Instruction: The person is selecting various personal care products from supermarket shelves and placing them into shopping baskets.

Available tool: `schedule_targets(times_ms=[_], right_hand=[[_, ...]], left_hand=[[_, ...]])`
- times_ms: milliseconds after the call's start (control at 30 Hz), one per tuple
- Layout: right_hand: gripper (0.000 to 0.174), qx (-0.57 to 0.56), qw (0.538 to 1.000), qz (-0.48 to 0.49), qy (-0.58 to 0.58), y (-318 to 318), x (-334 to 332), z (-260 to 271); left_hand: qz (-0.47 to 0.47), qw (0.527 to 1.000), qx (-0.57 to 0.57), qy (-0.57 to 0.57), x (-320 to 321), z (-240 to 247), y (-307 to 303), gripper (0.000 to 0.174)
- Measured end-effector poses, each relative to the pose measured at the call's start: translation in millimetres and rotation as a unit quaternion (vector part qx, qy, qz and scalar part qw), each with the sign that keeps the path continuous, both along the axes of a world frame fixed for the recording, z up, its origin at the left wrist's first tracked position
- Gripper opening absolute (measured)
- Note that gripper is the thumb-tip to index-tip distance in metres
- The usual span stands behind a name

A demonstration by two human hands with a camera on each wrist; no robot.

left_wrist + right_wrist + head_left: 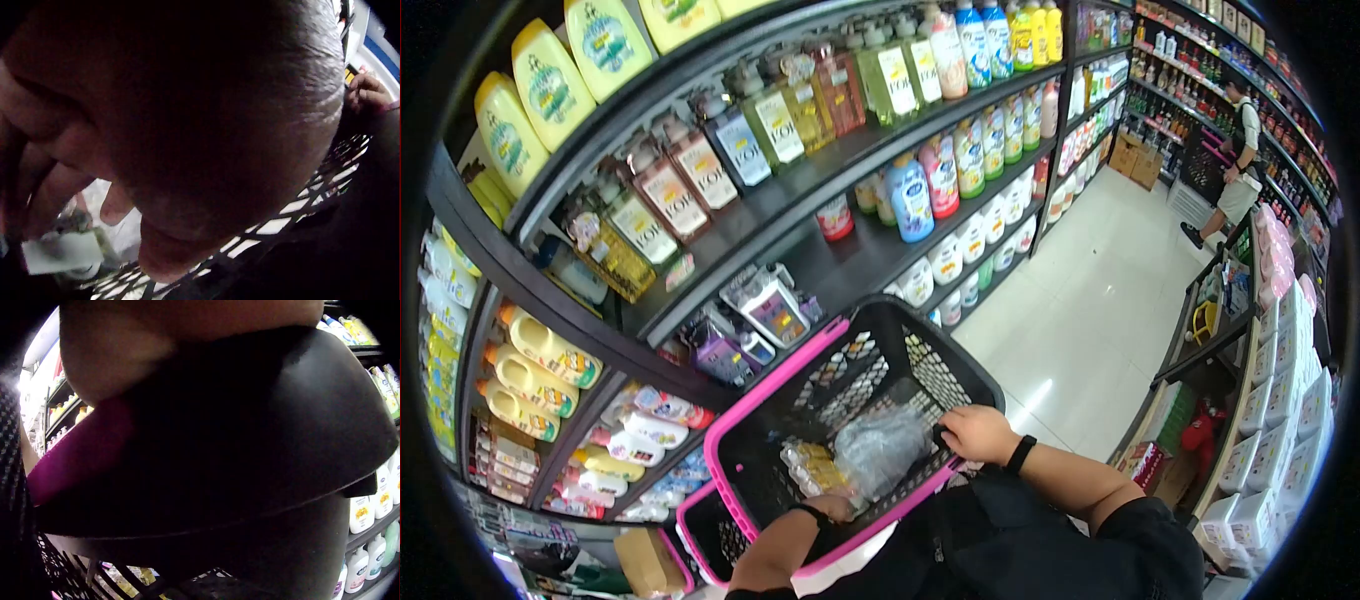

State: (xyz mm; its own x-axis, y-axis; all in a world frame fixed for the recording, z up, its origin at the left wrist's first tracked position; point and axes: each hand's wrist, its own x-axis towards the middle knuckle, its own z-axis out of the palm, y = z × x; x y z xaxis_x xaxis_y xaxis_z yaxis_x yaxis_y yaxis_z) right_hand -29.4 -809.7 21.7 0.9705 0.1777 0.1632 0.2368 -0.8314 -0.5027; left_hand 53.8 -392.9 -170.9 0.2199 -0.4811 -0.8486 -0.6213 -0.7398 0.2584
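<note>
You have one black basket [776, 378] with one crumpled clear bag [885, 445] inside. Your right grip [982, 435] holds the basket by one corner; your left grip [835, 508] sits low inside, beside the bag, and whether it holds anything I cannot tell. One yellow pack [812, 468] lies just beside the bag. Only your left wrist view shows one pale label [62, 253], near that hand.

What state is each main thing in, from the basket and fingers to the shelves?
Basket: open-topped, partly filled
Clear plastic: crumpled, inside the basket
Yellowish items: lying beside the plastic
Left fingers: inside the basket, grip unclear
Right fingers: curled over the basket's rim
Shelves: stocked
Blue bottle: upright, shelved
</note>
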Motion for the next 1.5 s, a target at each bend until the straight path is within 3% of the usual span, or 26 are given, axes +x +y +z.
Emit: schedule_targets(times_ms=[33, 67, 100, 167, 233, 333, 433, 467, 500, 567, 600, 700, 733, 867, 967, 1000, 1133, 1333, 1433, 1500], right_hand=[[0.019, -0.003, 1.0, 0.003, 0.007, 0, 0, 0], [0.019, 0.003, 1.0, 0.011, 0.013, -1, 0, 2], [0.022, 0.0, 0.999, 0.022, 0.039, -2, 2, 4], [0.024, 0.103, 0.989, 0.08, 0.075, -12, 9, 7], [0.022, 0.195, 0.973, 0.103, 0.065, -31, 31, 34], [0.022, 0.179, 0.982, 0.046, -0.034, -77, 96, 74], [0.026, 0.174, 0.972, -0.032, -0.152, -131, 191, 110], [0.03, 0.223, 0.957, -0.043, -0.181, -148, 229, 116], [0.034, 0.273, 0.938, -0.054, -0.204, -163, 266, 122], [0.046, 0.203, 0.927, -0.076, -0.307, -188, 328, 147], [0.052, 0.224, 0.916, -0.098, -0.319, -190, 348, 163], [0.067, 0.233, 0.885, -0.155, -0.372, -196, 405, 189], [0.069, 0.243, 0.87, -0.167, -0.396, -195, 419, 196], [0.077, 0.354, 0.811, -0.197, -0.423, -183, 445, 220], [0.08, 0.319, 0.821, -0.214, -0.423, -169, 449, 219], [0.084, 0.294, 0.827, -0.227, -0.421, -165, 448, 218], [0.088, 0.268, 0.821, -0.275, -0.423, -164, 458, 216], [0.091, 0.217, 0.836, -0.319, -0.39, -154, 457, 212], [0.093, 0.2, 0.831, -0.336, -0.395, -153, 464, 209], [0.094, 0.191, 0.831, -0.351, -0.386, -152, 467, 207]], left_hand=[[0.041, 0.999, -0.032, 0.002, 3, 32, -10, 0.056], [0.004, 0.994, -0.094, 0.056, 13, 7, -1, 0.051], [0.038, 0.996, -0.058, 0.053, 19, 11, -6, 0.047], [0.088, 0.991, -0.076, 0.071, 31, 42, -16, 0.045], [0.065, 0.984, -0.158, -0.054, 41, 33, -9, 0.052], [0.185, 0.959, -0.176, -0.124, 19, 191, -64, 0.066], [0.257, 0.943, -0.162, -0.139, -14, 245, -105, 0.072], [0.283, 0.927, -0.196, -0.146, -27, 252, -120, 0.067], [0.309, 0.911, -0.227, -0.152, -42, 254, -134, 0.063], [0.338, 0.903, -0.221, -0.147, -63, 257, -174, 0.064], [0.314, 0.867, -0.314, -0.228, -86, 254, -196, 0.038], [0.433, 0.862, -0.194, -0.182, -90, 258, -250, 0.045], [0.407, 0.842, -0.254, -0.247, -93, 242, -253, 0.049], [0.48, 0.78, -0.22, -0.335, -111, 209, -257, 0.052], [0.462, 0.742, -0.246, -0.419, -114, 201, -261, 0.053], [0.501, 0.75, -0.204, -0.38, -113, 223, -270, 0.052], [0.486, 0.709, -0.276, -0.43, -116, 230, -275, 0.048], [0.464, 0.7, -0.272, -0.469, -118, 226, -275, 0.044], [0.474, 0.724, -0.25, -0.435, -116, 233, -276, 0.04], [0.463, 0.705, -0.283, -0.457, -115, 230, -277, 0.039]])
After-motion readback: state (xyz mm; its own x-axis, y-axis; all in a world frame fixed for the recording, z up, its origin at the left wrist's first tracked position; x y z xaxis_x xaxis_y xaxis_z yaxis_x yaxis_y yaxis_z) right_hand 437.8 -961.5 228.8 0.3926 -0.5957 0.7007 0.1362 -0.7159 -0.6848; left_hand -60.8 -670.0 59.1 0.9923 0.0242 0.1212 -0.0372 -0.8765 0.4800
